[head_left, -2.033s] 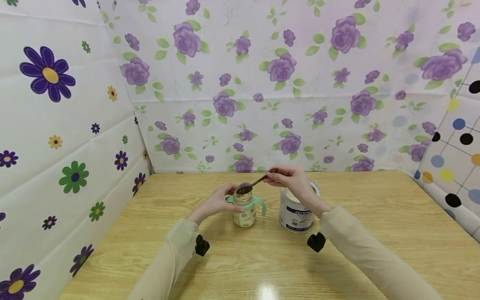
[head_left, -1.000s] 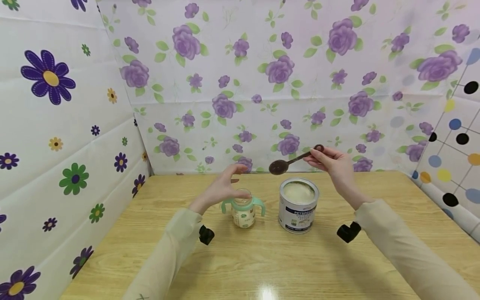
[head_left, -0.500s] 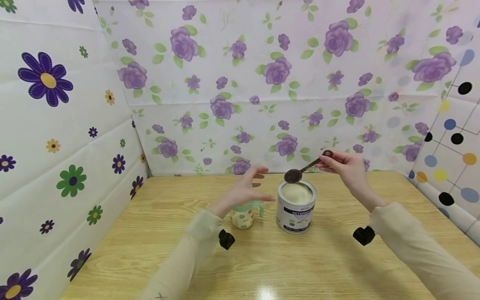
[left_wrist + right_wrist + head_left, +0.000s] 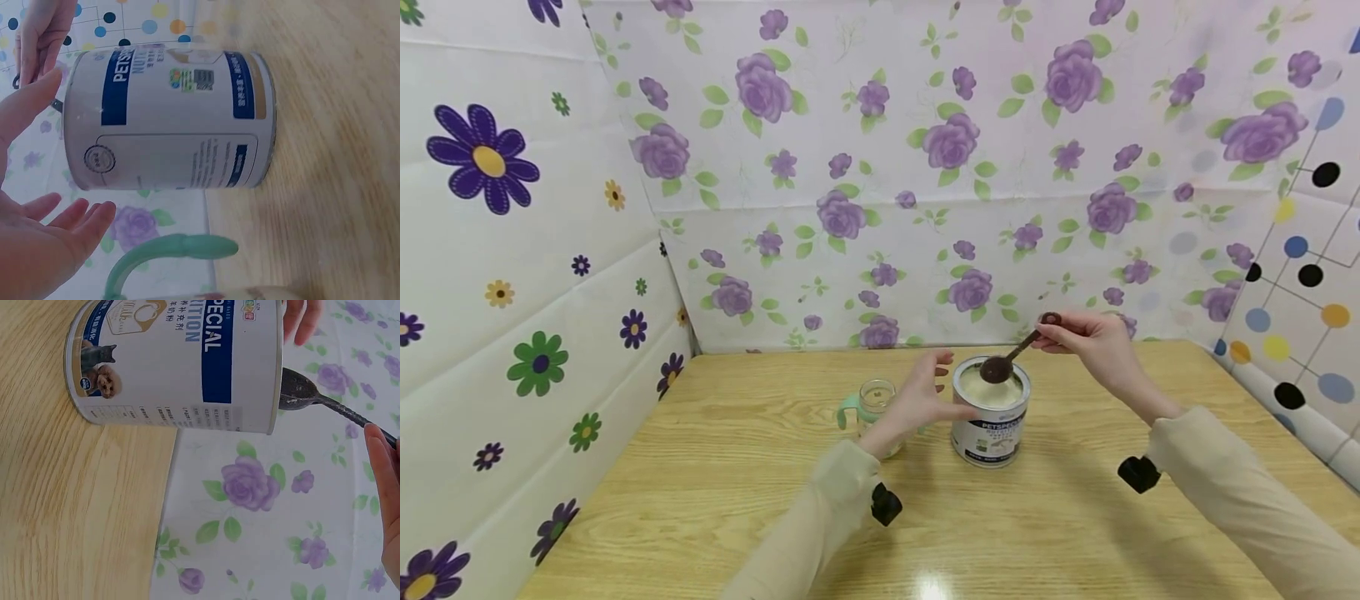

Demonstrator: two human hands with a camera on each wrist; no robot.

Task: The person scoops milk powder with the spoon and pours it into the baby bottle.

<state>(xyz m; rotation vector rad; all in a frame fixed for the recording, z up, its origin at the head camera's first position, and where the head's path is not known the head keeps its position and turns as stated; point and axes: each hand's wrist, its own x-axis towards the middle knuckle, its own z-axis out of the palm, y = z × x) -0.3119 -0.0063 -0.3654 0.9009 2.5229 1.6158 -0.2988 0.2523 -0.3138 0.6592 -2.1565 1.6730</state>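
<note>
My right hand (image 4: 1093,346) pinches the handle of a dark brown spoon (image 4: 997,369). The spoon's bowl is at the mouth of an upright milk powder can (image 4: 992,433), over pale powder (image 4: 981,389). In the right wrist view, the spoon (image 4: 300,391) dips partly behind the can's rim. My left hand (image 4: 921,396), fingers spread, is at the can's left side. A gap shows between those fingers and the can (image 4: 169,119) in the left wrist view. Behind my left wrist stands a baby bottle (image 4: 872,400) with green handles, lidless and partly hidden.
Everything stands on a light wooden table (image 4: 737,450). A flowered cloth (image 4: 842,275) hangs behind it, with patterned cloths at the left and right sides. Black wrist cameras (image 4: 886,505) sit under both sleeves.
The left hand has let go of the bottle and moved right to the can. The right hand has carried the spoon from above the bottle rightward, then down to the can's mouth.
</note>
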